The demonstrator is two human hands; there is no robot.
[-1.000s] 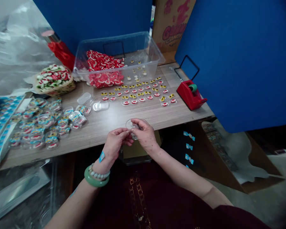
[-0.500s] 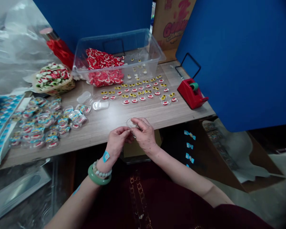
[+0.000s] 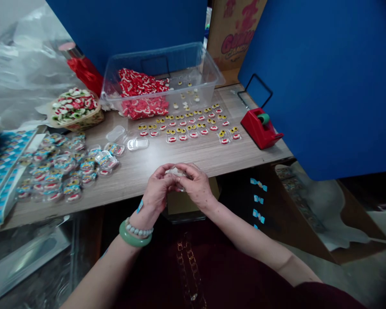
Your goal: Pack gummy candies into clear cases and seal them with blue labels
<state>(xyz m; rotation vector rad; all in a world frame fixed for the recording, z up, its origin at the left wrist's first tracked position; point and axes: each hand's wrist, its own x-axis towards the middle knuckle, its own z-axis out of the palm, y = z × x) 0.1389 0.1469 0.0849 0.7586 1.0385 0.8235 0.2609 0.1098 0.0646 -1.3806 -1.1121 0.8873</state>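
Observation:
Between my left hand (image 3: 156, 191) and my right hand (image 3: 196, 185), a small clear plastic blister (image 3: 180, 174) is pinched above the table's front edge, mostly hidden by my fingers. Its contents cannot be made out. A jade bangle and a bead bracelet sit on my left wrist, with a small blue label stuck near them. Ahead of my hands, rows of yellow and red gummy candies (image 3: 186, 128) lie in small clear blisters on the wood-grain table (image 3: 128, 184). Two clear plastic lids (image 3: 137, 144) lie to their left.
A clear plastic tub (image 3: 161, 58) holds red-and-white gummies. Filled candy packs (image 3: 59, 167) are heaped at left beside blue-and-white printed cards (image 3: 6, 171). A red tape dispenser (image 3: 260, 128) stands at right, against a blue partition (image 3: 321, 77). A cardboard candy box (image 3: 234, 34) stands behind.
My hands have drawn closer together, and my left fingers now curl over the blister. The view has shifted slightly, so the table items sit a little further right.

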